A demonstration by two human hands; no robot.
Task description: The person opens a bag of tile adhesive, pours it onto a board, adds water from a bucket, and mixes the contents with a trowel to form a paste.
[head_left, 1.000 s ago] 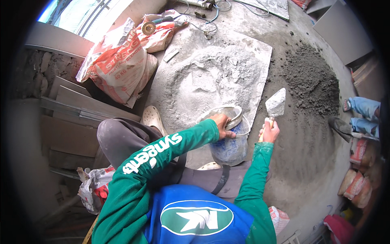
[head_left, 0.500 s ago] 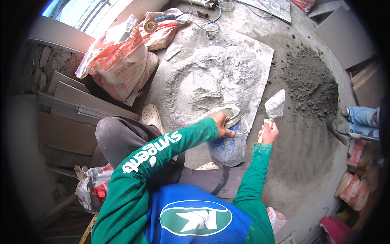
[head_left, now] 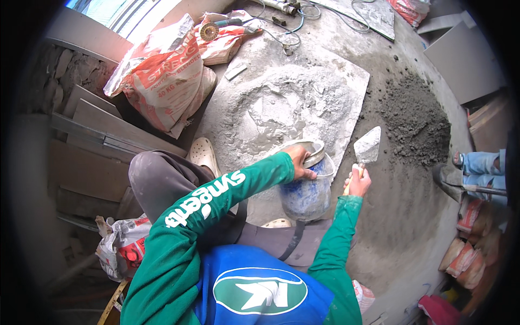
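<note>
A blue bucket (head_left: 305, 199), streaked with pale cement, stands tilted between my legs. My left hand (head_left: 299, 162) is closed at its upper edge, thumb lying along the side. A pale round rim (head_left: 314, 153) shows beside those fingers; whether it is the bucket's own mouth or a separate ring I cannot tell. The wire handle hangs to the right. In my right hand (head_left: 358, 181) is a pointing trowel (head_left: 369, 145), gripped by its wooden handle, blade pointing away from me and coated in whitish material. Beyond the bucket lies a board (head_left: 346, 81) spread with pale grey powder or paste.
A dark mortar heap (head_left: 414, 116) lies right of the board. Farther right are another person's legs (head_left: 482, 168) and a shovel (head_left: 448, 179). A large cement bag (head_left: 168, 81) slumps at the left, with an angle grinder (head_left: 219, 27) behind it. Planks (head_left: 103, 124) lean at left.
The view has shifted slightly. My left hand stays on the bucket, and my right hand keeps the trowel at nearly the same place, its blade a little lower in view.
</note>
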